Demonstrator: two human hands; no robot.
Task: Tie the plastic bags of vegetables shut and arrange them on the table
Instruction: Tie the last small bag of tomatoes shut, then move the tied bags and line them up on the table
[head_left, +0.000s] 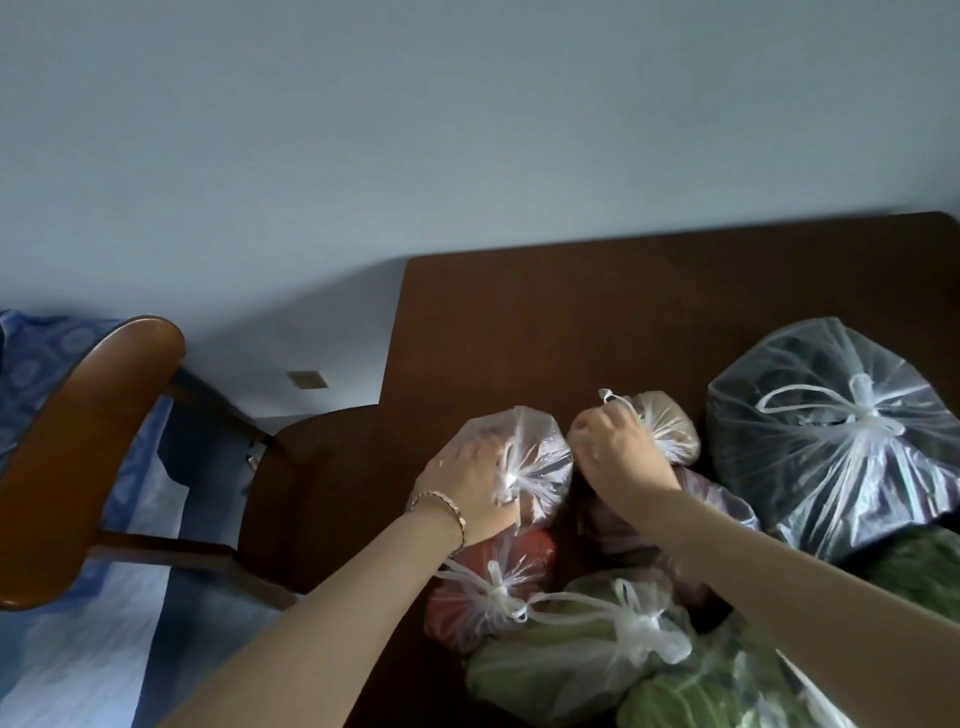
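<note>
Several clear plastic bags of vegetables lie bunched on the dark wooden table (597, 301). My left hand (467, 483) rests spread over a tied bag (530, 452) at the cluster's left. My right hand (618, 447) grips the knotted handles of a small bag of brownish produce (670, 431). Under my right forearm lies a bag of purple vegetables (717, 514). A large tied bag of dark vegetables (836, 436) stands to the right. Nearer me sit a tied bag of red produce (488, 587) and a tied bag of green leafy vegetables (571, 660).
A wooden chair (78, 457) stands left of the table, its seat tucked by the table's left edge. More green leaves (924, 566) show at the right edge. The pale wall runs behind, and a blue patterned cloth (31, 343) lies at far left.
</note>
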